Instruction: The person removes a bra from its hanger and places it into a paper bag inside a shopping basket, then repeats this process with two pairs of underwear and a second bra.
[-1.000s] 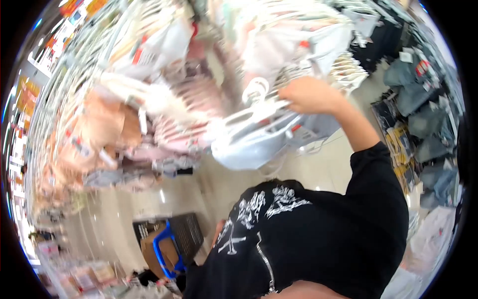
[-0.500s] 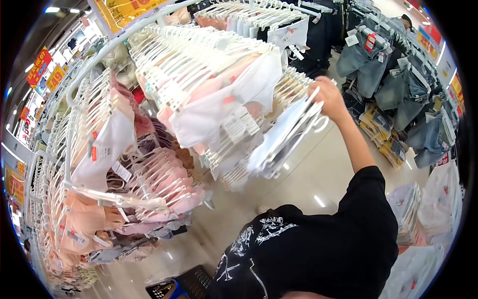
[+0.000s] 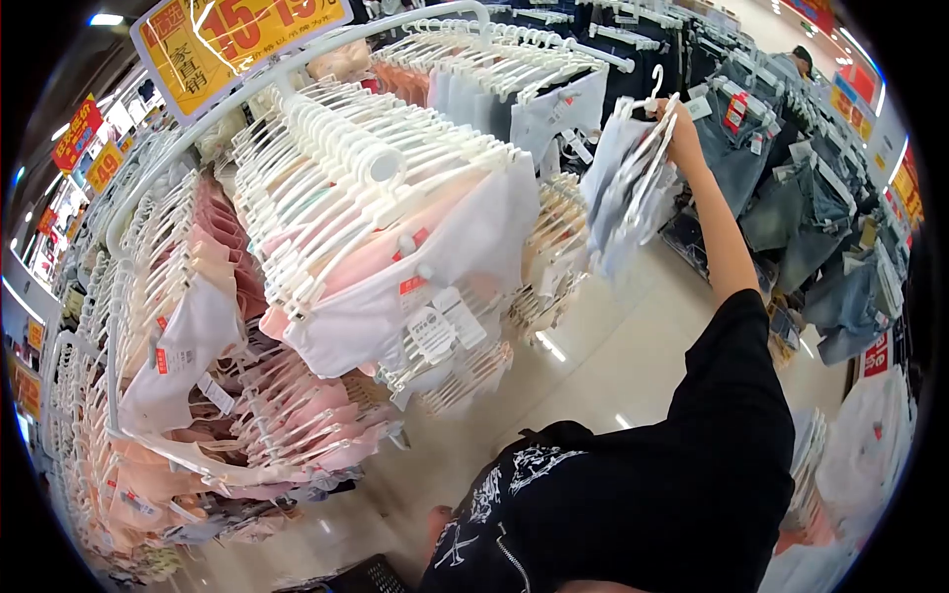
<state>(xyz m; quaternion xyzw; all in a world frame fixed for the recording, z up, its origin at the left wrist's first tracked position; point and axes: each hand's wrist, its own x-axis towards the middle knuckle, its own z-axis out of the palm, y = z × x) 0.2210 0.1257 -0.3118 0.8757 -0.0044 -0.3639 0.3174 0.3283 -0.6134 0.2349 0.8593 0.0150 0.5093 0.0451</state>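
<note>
My right hand [image 3: 680, 136], raised at the far side of the rack, is closed around several white hangers [image 3: 664, 148]. Pale blue and white underwear [image 3: 623, 193] hangs from them, away from the rack and slightly blurred. To its left, a dense row of pink and white underwear [image 3: 425, 287] on white hangers fills the rack, with price tags [image 3: 445, 326] on the front piece. Of my left side, only a small patch of skin [image 3: 438, 519] shows beside the black shirt; its fingers are hidden.
A white rack rail [image 3: 247, 94] curves over the hanging rows, with a yellow price sign [image 3: 242, 44] on top. Denim shorts [image 3: 791, 188] hang at right. Pink garments [image 3: 306, 425] hang lower left. A dark basket [image 3: 371, 576] is at the bottom edge. Another person [image 3: 799, 61] stands far back.
My right hand has moved up and slightly right, carrying the hangers and underwear farther from the rack. The view has shifted, showing more of the yellow sign and less of the basket.
</note>
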